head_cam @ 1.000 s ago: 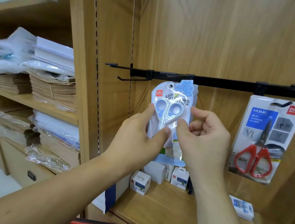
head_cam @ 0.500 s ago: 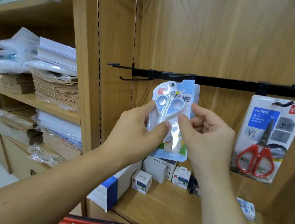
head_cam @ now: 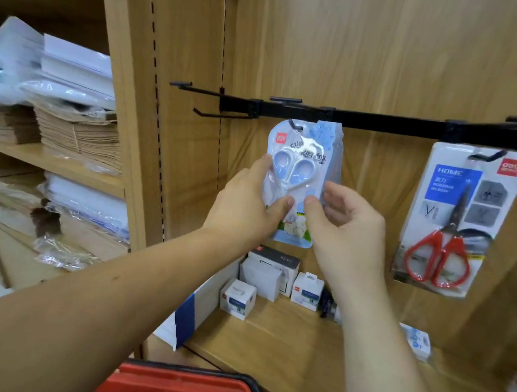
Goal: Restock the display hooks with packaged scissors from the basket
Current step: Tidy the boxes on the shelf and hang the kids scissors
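Blue scissors pack (head_cam: 300,155) pinched by left hand (head_cam: 243,207), right hand (head_cam: 343,231); red-scissors pack (head_cam: 460,219) reads "deli HOME".

Place: a stationery shop, at a wooden display bay.
Hanging goods: black rail (head_cam: 388,123) with hooks (head_cam: 221,115); red-handled scissors pack (head_cam: 460,219) hangs from one, blue scissors pack (head_cam: 303,156) at another.
Shelf below: small boxes (head_cam: 237,298) near the back edge of the wooden shelf (head_cam: 291,344).
Left bay: wrapped white paper (head_cam: 78,65), stacked brown envelopes (head_cam: 80,137).
Bottom edge: red basket (head_cam: 183,390).

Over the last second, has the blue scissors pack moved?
No: the blue scissors pack stays under the black rail, same gap from the red pack.
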`<state>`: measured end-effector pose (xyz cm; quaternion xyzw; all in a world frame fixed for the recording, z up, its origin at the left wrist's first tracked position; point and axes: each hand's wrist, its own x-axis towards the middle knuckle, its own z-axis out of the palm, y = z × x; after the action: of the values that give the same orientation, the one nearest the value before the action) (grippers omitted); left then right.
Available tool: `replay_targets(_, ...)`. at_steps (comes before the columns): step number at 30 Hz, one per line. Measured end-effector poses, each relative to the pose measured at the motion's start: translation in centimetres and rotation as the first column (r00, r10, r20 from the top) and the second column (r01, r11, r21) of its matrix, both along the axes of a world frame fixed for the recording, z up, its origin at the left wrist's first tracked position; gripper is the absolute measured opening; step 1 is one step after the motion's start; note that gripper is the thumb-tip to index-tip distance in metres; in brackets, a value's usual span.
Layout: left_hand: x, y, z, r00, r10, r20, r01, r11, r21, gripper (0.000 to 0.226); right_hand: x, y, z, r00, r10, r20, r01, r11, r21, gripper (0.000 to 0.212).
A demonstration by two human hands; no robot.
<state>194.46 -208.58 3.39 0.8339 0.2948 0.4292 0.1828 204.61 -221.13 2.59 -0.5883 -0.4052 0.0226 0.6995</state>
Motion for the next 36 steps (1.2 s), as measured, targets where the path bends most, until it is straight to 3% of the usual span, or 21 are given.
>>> replay_targets(6,-1.0,-1.4,-2.2,0.999,0.003,-0.034,-0.004,1.0,-0.03,0.078,0.9,-0.3,-1.1,0.978,-0.161,0.135,0.175,0.979,-0.103,0.029)
replay_targets(10,-5.6,-3.8,-6.2,0.999,-0.04,-0.018,0.037,0.99,-0.14,0.07,-0.1,-1.6,-2.6,0.923,-0.238,0.303,0.307,0.929,-0.206,0.024)
replay_targets(16,-14.1,-7.3,-13.3,0.992,-0.094,-0.08,0.066,0.951,-0.301,0.049,-5.6,-3.8,-7.8,0.949,0.006,0.315,0.143,0.882,-0.448,0.014)
replay_targets(19,-18.4,-8.3,-17.7,0.982,-0.103,-0.158,0.039,0.931,-0.362,0.048,-9.6,-4.1,-11.6,0.929,0.197,0.314,0.025,0.812,-0.583,0.02)
replay_targets(21,-21.3,-9.0,-21.1,0.958,-0.111,-0.263,0.004,0.927,-0.375,0.048,-11.9,-4.6,-15.1,0.917,0.3,0.264,-0.048,0.738,-0.673,0.028)
replay_targets(24,-25.5,-9.3,-26.2,0.886,-0.139,-0.441,-0.068,0.904,-0.422,0.049,-14.5,-5.7,-20.8,0.872,0.447,0.2,-0.122,0.594,-0.795,0.014)
replay_targets(26,-27.5,-9.1,-28.4,0.789,-0.174,-0.59,-0.123,0.895,-0.429,0.048,-15.7,-6.2,-23.7,0.828,0.555,0.081,-0.187,0.409,-0.893,0.01)
replay_targets(28,-29.0,-9.1,-29.4,0.705,-0.206,-0.678,-0.177,0.875,-0.45,0.048,-16.5,-5.9,-25.9,0.755,0.655,-0.04,-0.177,0.145,-0.974,0.027)
replay_targets(29,-29.6,-9.1,-29.7,0.68,-0.209,-0.703,-0.201,0.869,-0.452,0.048,-16.7,-5.6,-26.8,0.718,0.694,-0.055,-0.132,0.058,-0.99,0.039)
replay_targets(32,-30.7,-8.9,-30.5,0.609,-0.179,-0.773,-0.248,0.882,-0.4,0.037,-16.6,-4.6,-29.0,0.646,0.764,0.014,0.037,-0.013,-0.999,0.066)
replay_targets(34,-31.3,-8.8,-30.9,0.597,-0.157,-0.787,-0.314,0.857,-0.409,0.032,-16.5,-4.3,-29.7,0.576,0.814,0.075,0.165,-0.025,-0.986,0.061)
replay_targets(36,-31.7,-8.9,-31.5,0.62,-0.165,-0.767,-0.374,0.797,-0.474,0.035,-16.5,-4.4,-30.3,0.521,0.846,0.11,0.242,-0.023,-0.97,0.043)
